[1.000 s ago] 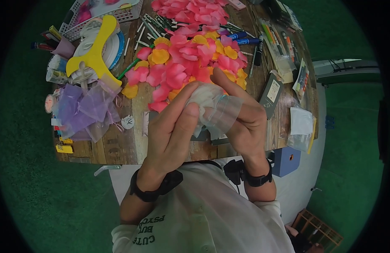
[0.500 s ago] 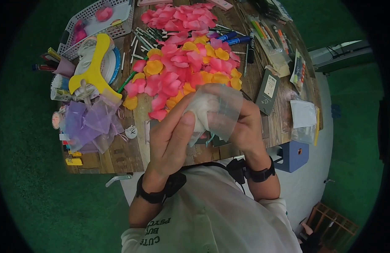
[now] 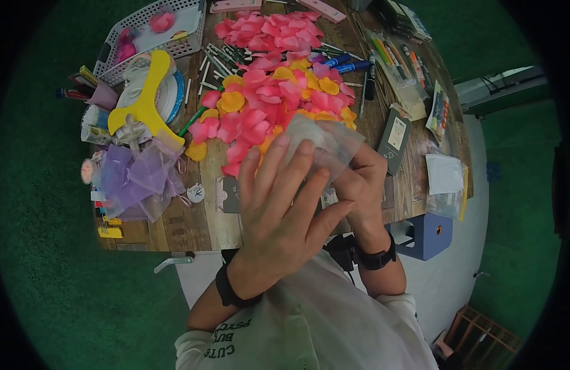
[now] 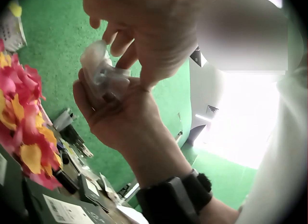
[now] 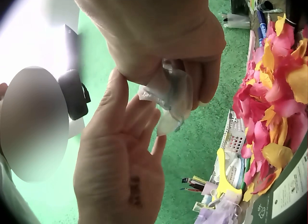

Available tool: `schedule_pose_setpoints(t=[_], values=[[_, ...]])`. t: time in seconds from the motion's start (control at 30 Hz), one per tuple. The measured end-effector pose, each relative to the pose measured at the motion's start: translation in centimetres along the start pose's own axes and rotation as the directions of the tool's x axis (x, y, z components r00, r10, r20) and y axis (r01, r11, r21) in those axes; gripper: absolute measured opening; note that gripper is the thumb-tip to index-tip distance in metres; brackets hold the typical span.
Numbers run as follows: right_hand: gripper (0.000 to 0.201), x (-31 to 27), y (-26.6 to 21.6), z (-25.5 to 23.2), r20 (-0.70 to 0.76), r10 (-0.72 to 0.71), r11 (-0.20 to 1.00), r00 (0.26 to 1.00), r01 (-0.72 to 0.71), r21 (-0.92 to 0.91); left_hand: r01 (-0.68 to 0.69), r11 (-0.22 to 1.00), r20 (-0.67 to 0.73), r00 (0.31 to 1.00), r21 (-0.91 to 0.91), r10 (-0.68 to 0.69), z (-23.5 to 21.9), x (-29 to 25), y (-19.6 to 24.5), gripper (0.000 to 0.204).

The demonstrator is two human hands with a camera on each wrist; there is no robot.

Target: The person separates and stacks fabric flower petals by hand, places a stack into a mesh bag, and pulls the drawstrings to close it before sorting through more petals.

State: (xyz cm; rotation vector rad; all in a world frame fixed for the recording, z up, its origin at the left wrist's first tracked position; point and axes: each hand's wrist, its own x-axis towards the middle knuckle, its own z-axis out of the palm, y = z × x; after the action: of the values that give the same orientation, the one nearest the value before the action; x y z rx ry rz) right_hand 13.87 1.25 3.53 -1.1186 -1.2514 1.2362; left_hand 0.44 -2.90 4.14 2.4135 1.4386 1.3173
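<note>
A small sheer whitish pouch with something soft and white inside is held up over the front of the table. My right hand grips it, thumb and fingers curled round its side, as the right wrist view shows of the pouch. My left hand lies across the near side of the pouch in the head view, fingers spread and fairly straight, fingertips against it. In the left wrist view the left hand is above the right hand, the pouch between them. The left fingers partly hide it.
Pink and yellow petals are heaped mid-table among markers. Purple sheer pouches lie at left, below a yellow three-armed piece and a white basket. Dark boxes and packets of pens lie at right.
My left hand has let go its pinch on the pouch and spread its fingers across it. The right hand keeps its hold, and the teal cord seen hanging earlier is out of sight.
</note>
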Motion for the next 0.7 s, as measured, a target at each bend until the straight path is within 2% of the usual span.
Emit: schedule_pose_setpoints(t=[0.03,0.13,0.27,0.33,0.37,0.43,0.47,0.53,0.67,0.7], values=[[0.032,0.0,0.0,0.0,-0.043,0.025,0.999,0.999,-0.024,0.034,0.012,0.999,-0.002,1.000,-0.043,-0.012,0.4,-0.1,0.1,0.046],[0.032,-0.1,0.0,-0.3,-0.052,-0.001,1.000,0.999,0.000,-0.015,0.010,0.994,0.015,1.000,-0.112,-0.008,0.4,0.4,0.8,0.047],[0.033,-0.1,-0.3,-0.2,-0.082,-0.052,0.998,0.995,0.048,-0.048,0.012,0.994,-0.007,1.000,-0.108,-0.013,0.1,0.7,0.9,0.044],[0.032,-0.2,-0.3,0.0,-0.130,-0.046,0.998,0.991,0.040,-0.046,-0.010,1.000,-0.055,0.998,0.018,0.011,0.0,0.6,0.7,0.041],[0.032,-0.2,-0.2,0.1,-0.130,-0.048,0.998,0.990,0.043,-0.044,-0.013,1.000,-0.056,0.998,0.020,0.014,0.2,0.5,0.8,0.041],[0.031,-0.2,0.6,0.2,-0.137,-0.179,0.979,0.974,0.163,-0.122,-0.003,0.991,-0.078,0.997,0.134,0.013,0.7,0.3,0.9,0.036],[0.031,-0.2,0.8,0.3,-0.133,-0.182,0.979,0.974,0.167,-0.120,-0.002,0.990,-0.081,0.997,0.139,0.014,0.6,0.4,0.8,0.036],[0.031,-0.2,1.1,0.3,-0.177,-0.218,0.968,0.960,0.190,-0.161,-0.054,0.967,-0.015,0.998,0.249,0.060,0.5,0.5,0.8,0.030],[0.031,-0.4,0.8,0.0,-0.161,-0.162,0.965,0.973,0.122,-0.232,-0.052,0.980,-0.058,0.996,0.191,0.064,0.1,1.5,1.1,0.023],[0.031,-0.1,1.2,-0.1,-0.150,-0.248,0.949,0.957,0.210,-0.235,-0.105,0.976,-0.096,0.988,0.192,0.125,0.1,1.7,1.2,0.021]])
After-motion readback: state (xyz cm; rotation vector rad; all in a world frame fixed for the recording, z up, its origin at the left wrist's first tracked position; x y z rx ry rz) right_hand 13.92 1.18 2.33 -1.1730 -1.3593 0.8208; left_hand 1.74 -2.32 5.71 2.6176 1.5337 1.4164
